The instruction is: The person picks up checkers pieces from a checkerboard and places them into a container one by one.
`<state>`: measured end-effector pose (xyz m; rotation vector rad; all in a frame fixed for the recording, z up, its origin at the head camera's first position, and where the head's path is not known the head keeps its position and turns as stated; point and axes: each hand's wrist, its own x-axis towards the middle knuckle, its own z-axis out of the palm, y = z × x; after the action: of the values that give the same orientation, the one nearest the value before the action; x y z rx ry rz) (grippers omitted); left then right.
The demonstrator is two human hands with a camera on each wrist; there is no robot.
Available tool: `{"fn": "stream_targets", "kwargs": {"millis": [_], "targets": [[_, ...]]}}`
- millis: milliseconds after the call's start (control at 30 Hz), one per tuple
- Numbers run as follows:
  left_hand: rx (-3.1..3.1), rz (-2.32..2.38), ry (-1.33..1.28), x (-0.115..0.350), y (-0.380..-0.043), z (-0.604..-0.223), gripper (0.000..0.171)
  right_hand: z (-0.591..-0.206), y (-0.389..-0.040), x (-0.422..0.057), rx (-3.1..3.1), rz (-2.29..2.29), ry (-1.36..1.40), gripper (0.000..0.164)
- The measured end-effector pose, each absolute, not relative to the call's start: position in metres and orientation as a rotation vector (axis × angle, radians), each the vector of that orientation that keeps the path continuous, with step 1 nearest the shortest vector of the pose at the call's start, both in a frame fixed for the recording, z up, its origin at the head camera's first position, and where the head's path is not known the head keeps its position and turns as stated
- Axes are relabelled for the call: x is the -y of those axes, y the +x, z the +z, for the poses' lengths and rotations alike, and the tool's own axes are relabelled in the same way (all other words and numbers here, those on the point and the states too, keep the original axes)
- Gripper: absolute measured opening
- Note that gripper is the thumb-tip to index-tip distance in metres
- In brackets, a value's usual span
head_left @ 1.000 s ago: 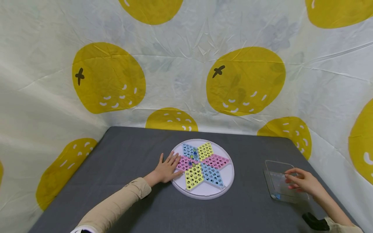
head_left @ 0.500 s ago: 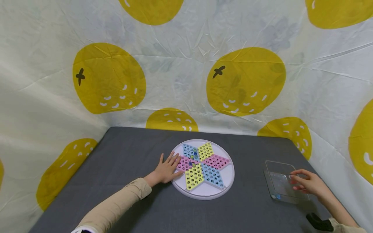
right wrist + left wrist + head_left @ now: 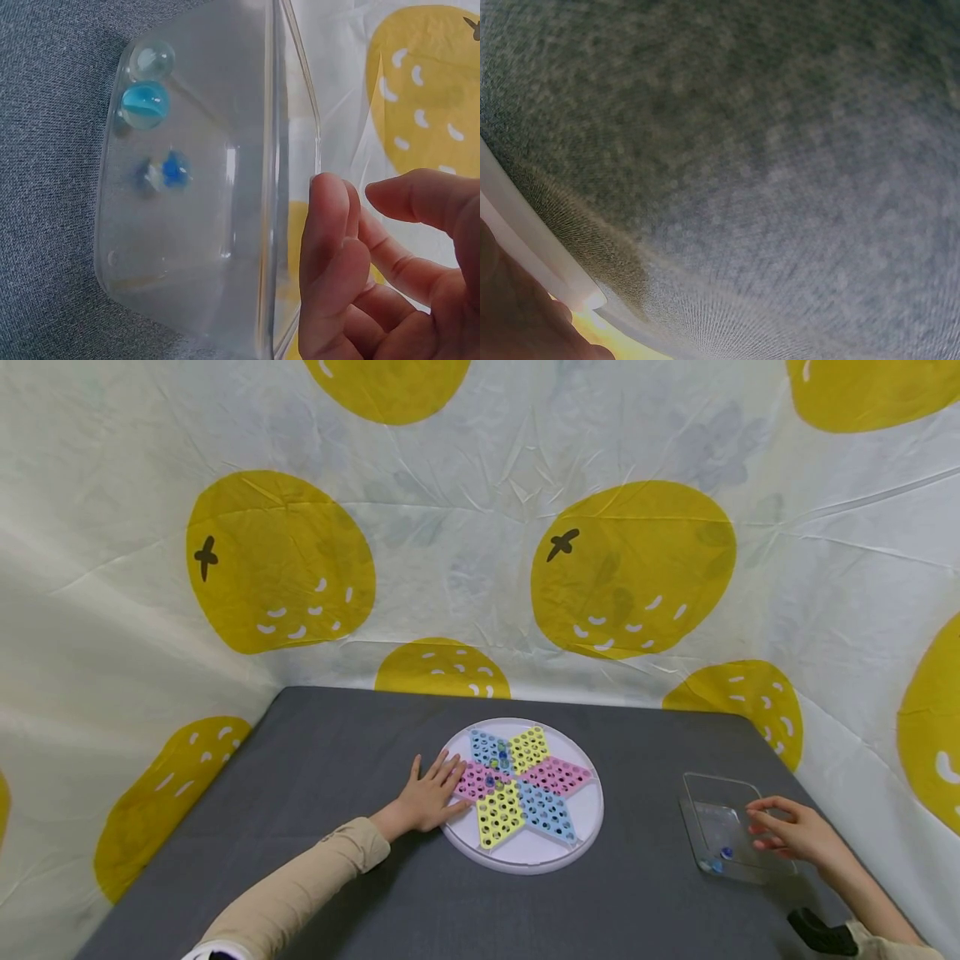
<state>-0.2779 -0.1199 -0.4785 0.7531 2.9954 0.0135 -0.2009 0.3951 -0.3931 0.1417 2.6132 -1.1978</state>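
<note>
My left hand [image 3: 427,797] lies spread with straight fingers on the left rim of a round white Chinese checkers board [image 3: 540,858]. Several marbles [image 3: 490,782] sit in the holes of its blue and pink points. Over the right side of a clear plastic box [image 3: 696,827] hovers my right hand [image 3: 795,837], fingers loosely bent, thumb apart from them, nothing held. Inside the box the right wrist view shows a clear marble [image 3: 152,61], a turquoise one touching it, and a blurred blue and white marble [image 3: 174,169]. Only part of the left hand appears in the left wrist view.
A dark grey cloth covers the table [image 3: 637,910]. Behind it and at both sides hangs a white curtain [image 3: 450,568] printed with yellow fruit. The box stands near the table's right edge, apart from the board.
My right hand has shifted slightly right and let go of a blue marble, which now shows in the box. The left hand and the board have stayed put.
</note>
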Motion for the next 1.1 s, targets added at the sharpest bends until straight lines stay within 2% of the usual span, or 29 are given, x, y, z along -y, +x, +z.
{"fn": "stream_targets", "kwargs": {"millis": [300,467,600,767,867,1100], "targets": [[-2.990,0.038,0.747,0.117,-0.272,-0.469,0.070,-0.391,-0.200,-0.388,-2.585,-1.239,0.123,0.008],[-2.996,0.030,0.733,0.117,-0.271,-0.467,0.070,-0.390,-0.199,-0.382,-2.602,-1.230,0.081,0.011],[-2.993,0.023,0.732,0.117,-0.271,-0.466,0.070,-0.389,-0.200,-0.376,-2.615,-1.217,0.063,0.022],[-2.988,0.020,0.723,0.116,-0.271,-0.466,0.070,-0.389,-0.202,-0.366,-2.632,-1.194,0.033,0.042],[-2.987,0.032,0.722,0.117,-0.272,-0.467,0.070,-0.390,-0.203,-0.360,-2.633,-1.192,0.018,0.046],[-2.993,0.030,0.739,0.118,-0.274,-0.471,0.070,-0.391,-0.205,-0.348,-2.644,-1.196,-0.043,0.044]]}}
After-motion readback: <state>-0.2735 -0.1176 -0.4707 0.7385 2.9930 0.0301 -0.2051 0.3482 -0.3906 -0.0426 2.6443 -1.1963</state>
